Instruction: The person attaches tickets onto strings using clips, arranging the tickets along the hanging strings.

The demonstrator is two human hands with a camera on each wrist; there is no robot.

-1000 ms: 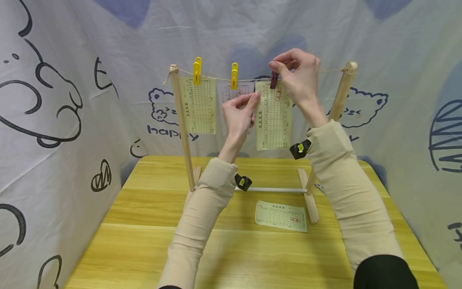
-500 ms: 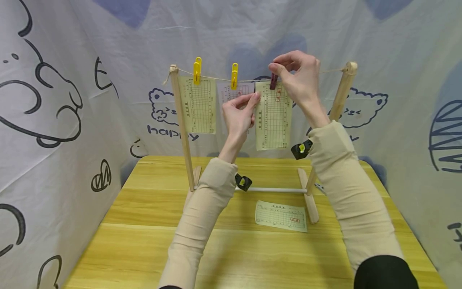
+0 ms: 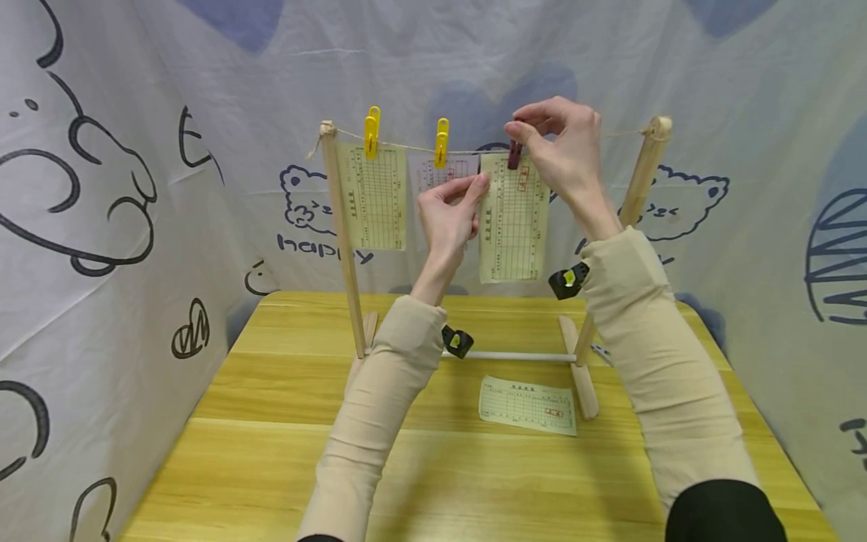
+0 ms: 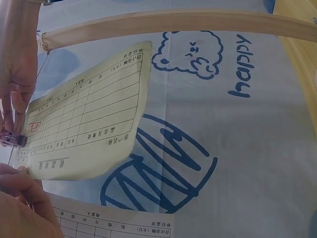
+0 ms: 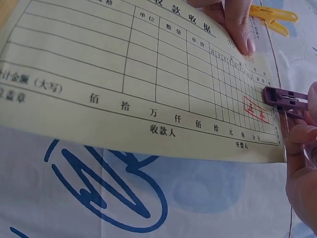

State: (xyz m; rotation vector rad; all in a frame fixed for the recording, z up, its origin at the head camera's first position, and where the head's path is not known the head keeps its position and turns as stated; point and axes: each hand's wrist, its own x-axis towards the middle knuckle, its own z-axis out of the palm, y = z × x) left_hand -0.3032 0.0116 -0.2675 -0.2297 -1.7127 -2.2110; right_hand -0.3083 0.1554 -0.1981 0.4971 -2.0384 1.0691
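Note:
A yellowish receipt slip point(image 3: 512, 226) with a red stamp hangs lengthwise at the string point(image 3: 612, 135). My left hand point(image 3: 447, 214) pinches its upper left edge between thumb and fingers. With thumb and fingertips my right hand point(image 3: 562, 143) pinches a dark purple clothespin point(image 3: 515, 156), whose jaws sit over the slip's top edge and the string. In the right wrist view the purple clothespin point(image 5: 286, 97) bites the slip beside the red stamp. Two yellow clothespins, one at the left point(image 3: 372, 132) and one nearer the middle point(image 3: 442, 143), hold a yellowish slip point(image 3: 372, 199) and a whiter slip point(image 3: 423, 175) partly behind my left hand.
Wooden posts, left point(image 3: 344, 241) and right point(image 3: 640, 177), carry the string above the wooden table point(image 3: 271, 452). A white rod point(image 3: 515, 356) joins their feet. Another receipt slip point(image 3: 527, 406) lies flat on the table. A patterned cloth point(image 3: 223, 90) hangs behind.
Both hands keep their grip on the slip and the purple clothespin. My right hand has sunk very slightly; the rest stays as it was.

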